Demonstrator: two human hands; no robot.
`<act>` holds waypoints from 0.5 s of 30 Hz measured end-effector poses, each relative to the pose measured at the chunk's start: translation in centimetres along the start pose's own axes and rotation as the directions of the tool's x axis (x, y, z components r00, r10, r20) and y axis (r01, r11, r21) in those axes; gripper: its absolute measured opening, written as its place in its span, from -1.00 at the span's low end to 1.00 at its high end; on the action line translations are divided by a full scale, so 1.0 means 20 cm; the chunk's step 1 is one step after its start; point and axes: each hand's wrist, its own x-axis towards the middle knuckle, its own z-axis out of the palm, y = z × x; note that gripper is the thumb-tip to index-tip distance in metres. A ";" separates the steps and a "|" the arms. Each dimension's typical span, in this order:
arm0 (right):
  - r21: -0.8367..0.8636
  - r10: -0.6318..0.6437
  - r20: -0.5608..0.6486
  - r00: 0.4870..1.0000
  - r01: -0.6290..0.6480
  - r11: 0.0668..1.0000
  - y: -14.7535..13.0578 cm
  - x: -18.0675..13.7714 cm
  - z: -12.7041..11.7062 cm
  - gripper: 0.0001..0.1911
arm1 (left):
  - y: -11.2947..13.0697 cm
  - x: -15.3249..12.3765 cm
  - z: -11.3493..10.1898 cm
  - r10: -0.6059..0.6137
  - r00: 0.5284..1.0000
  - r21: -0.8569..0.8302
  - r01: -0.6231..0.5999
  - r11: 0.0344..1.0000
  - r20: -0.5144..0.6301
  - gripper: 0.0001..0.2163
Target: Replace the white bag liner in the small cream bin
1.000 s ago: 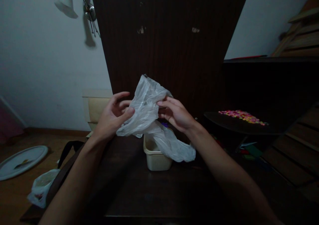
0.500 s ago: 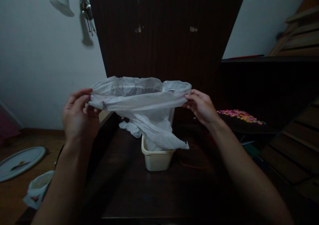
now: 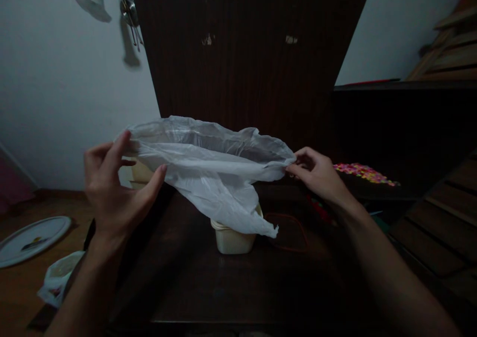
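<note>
A thin white plastic bag (image 3: 219,183) is held up over the dark table, its mouth spread wide toward the far side. My right hand (image 3: 316,173) pinches the right end of its rim between thumb and fingers. At the left end, my left hand (image 3: 115,188) has its fingers and thumb spread apart; the index fingertip touches the rim, and the thumb tip lies by the bag's near side. Beneath the bag stands a small cream ribbed plastic container (image 3: 234,240), its opening partly covered by the drooping, twisted bottom of the bag.
A thin reddish loop (image 3: 305,232) lies on the dark table (image 3: 208,292) right of the container. A dark upright panel (image 3: 246,78) rises behind. Small colourful pieces (image 3: 365,173) lie on the right. On the floor at left are a white round lid-like disc (image 3: 55,227) and another bag (image 3: 55,280).
My left hand has spread its fingers, the thumb coming away from the rim. My right hand has moved right and slightly down with its end, and the bag's mouth has widened and tilted.
</note>
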 end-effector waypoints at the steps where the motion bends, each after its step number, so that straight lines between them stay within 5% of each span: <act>1: -0.066 -0.100 -0.068 0.993 0.096 0.993 -0.03 -0.02 0.01 -0.73 | 0.01 0.00 0.00 0.019 1.000 0.086 -0.019 0.996 0.007 -0.32; 4: -0.196 -0.423 -0.061 0.904 0.404 0.893 -0.16 -0.12 0.06 -0.81 | 0.05 0.01 0.01 0.064 0.997 0.222 -0.055 0.973 -0.032 -0.59; 7: -0.140 -0.558 0.342 0.756 0.629 0.765 -0.27 -0.20 0.14 -0.95 | 0.08 0.03 0.03 0.145 0.983 0.258 -0.111 0.960 -0.115 -0.88; 10: -0.113 -0.347 0.756 0.555 0.632 0.767 -0.29 -0.22 0.24 -0.85 | 0.12 0.07 0.04 0.177 0.973 0.216 -0.142 0.966 -0.150 -0.91; 15: -0.222 -0.052 0.902 0.429 0.563 0.796 -0.14 -0.16 0.43 -0.71 | 0.23 0.11 0.01 0.047 0.998 -0.139 -0.051 0.989 -0.038 -0.74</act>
